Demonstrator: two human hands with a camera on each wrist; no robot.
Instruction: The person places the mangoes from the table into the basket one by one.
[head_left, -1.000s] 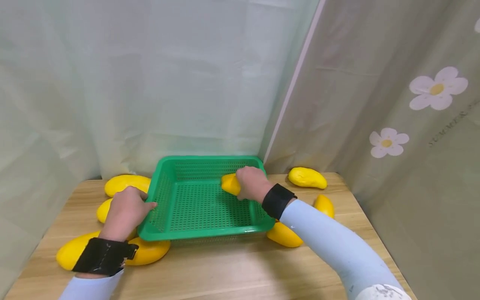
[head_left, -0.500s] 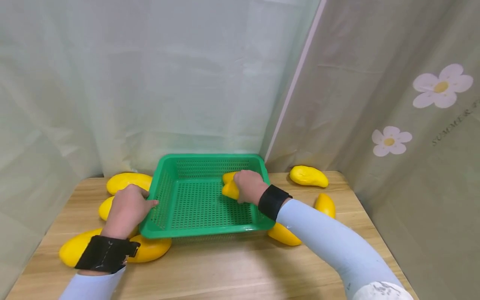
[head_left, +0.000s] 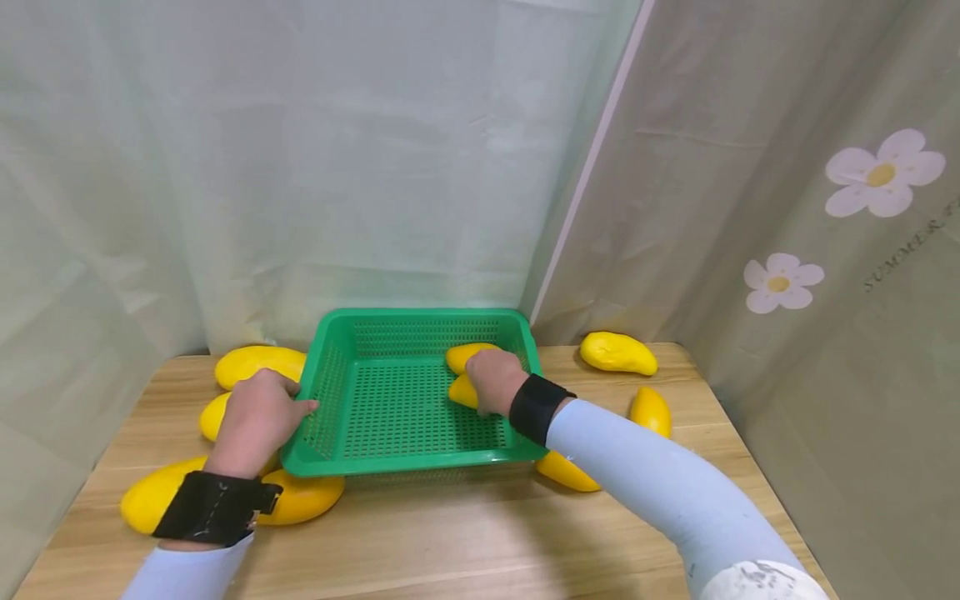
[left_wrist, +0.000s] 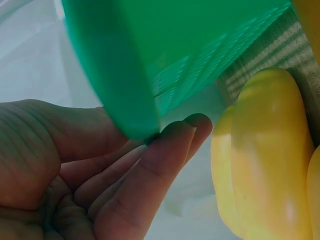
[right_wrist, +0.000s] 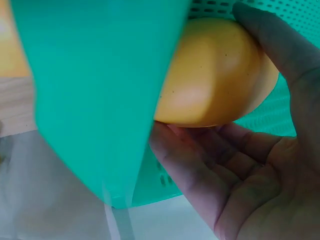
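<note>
A green perforated plastic basket point(head_left: 420, 462) sits at the back of the table. Its left rim point(left_wrist: 107, 65) is pinched by my left hand point(head_left: 258, 415), thumb on one side and fingers on the other. Inside the basket, toward the right end, my right hand point(head_left: 497, 381) grips a yellow mango point(head_left: 462, 392), largely covered by the hand in the head view. The right wrist view shows thumb and fingers around this mango point(right_wrist: 215, 75), beside the basket wall. Just behind it in the basket lies a second mango point(head_left: 467, 357).
Several mangoes point(head_left: 303, 502) lie on the wooden table point(head_left: 450, 542) left of the basket, some partly behind my left arm. On the right are a mango point(head_left: 617, 353) at the back edge, another point(head_left: 650, 411) and one point(head_left: 566, 472) under my right forearm. Curtains point(head_left: 375, 167) enclose the table.
My right hand has shifted slightly nearer to me with its mango, uncovering the second mango behind. The left hand keeps its hold on the rim.
</note>
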